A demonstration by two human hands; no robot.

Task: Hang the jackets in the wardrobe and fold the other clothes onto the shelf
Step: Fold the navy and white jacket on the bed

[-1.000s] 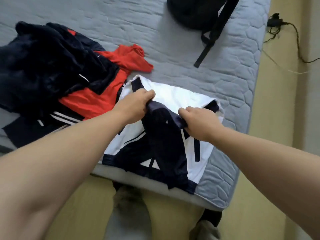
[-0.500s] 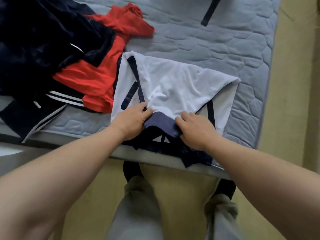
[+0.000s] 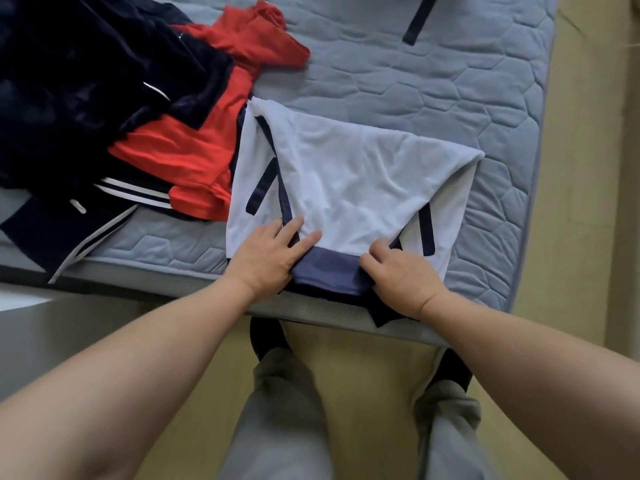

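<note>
Item under handling: a white and navy sports top (image 3: 356, 181), lying partly folded on the near edge of the bed (image 3: 450, 81), just beside a red garment (image 3: 194, 147) and a heap of dark navy jackets (image 3: 86, 81). Its navy lower panel slightly overhung the mattress edge.

Hands: the left hand (image 3: 266, 258) lay flat on the top with fingers nearly straight, pressing down the folded white layer. The right hand (image 3: 401, 275) was a little apart from it, fingers curled at the fold's near edge, apparently pinching the cloth. The navy band showed between them.

Handling assessment: the fabric appeared thin, light and limp, with a smooth synthetic look. It would likely slide on itself and lose a fold if lifted by one corner. Best hold, in my judgement: both hands at the two ends of the folded edge, or flat beneath the bundle when carrying it to the shelf.

Also noted: a black strap (image 3: 417, 19) on the far part of the bed.
</note>
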